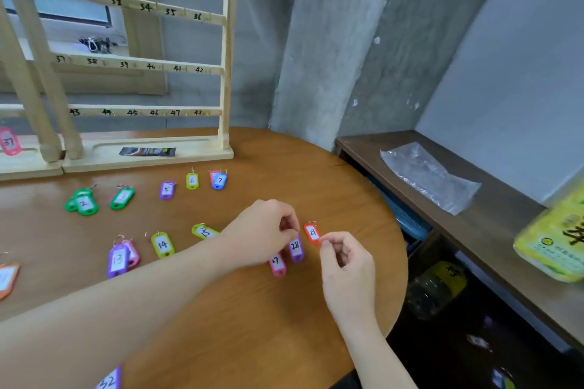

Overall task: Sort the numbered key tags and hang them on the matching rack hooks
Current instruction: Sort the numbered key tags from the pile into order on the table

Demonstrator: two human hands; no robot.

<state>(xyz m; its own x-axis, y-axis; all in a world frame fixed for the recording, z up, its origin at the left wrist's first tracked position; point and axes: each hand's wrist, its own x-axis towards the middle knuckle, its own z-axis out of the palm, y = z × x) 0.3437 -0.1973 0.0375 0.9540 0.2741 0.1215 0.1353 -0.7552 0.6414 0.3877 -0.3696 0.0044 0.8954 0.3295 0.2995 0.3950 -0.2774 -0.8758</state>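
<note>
Tag 28 (295,248), purple, is pinched by left hand (262,232) fingers; right hand (346,265) fingers pinch orange tag 29 (312,233) on the tabletop (252,309).

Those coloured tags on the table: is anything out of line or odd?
Mostly tidy rows by number. The yellow tag 15 lies tilted sideways, unlike its upright neighbour 14. A pink tag 37 sits off alone on the rack's base.

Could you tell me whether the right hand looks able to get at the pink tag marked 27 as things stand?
Probably yes. The right hand, now pinching the orange tag, is close beside the pink tag, with bare table between. The left hand overlaps only its top.
</note>
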